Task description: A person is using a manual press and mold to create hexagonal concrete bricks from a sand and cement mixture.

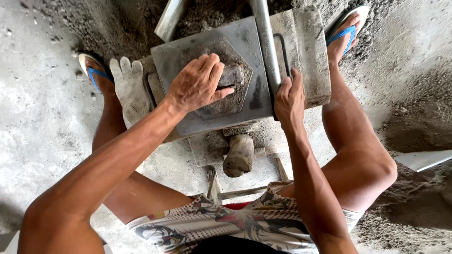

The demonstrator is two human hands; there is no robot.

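A grey metal paver mould [209,117] with a hexagonal opening sits between my knees. My left hand [197,83] lies over the hexagon, fingers curled around a grey handle block [231,75] at its centre. My right hand [289,96] grips the thin black metal handle [281,56] on the mould's right side, beside a round steel bar [264,37]. A concrete block [308,51] stands right of that handle.
A dusty work glove [129,87] lies left of the mould. A cement-caked cylinder [239,155] rests below it. My feet wear blue-strapped sandals [346,33]. Loose grey sand-cement mix [94,23] covers the ground behind. A white sheet edge [423,160] is at right.
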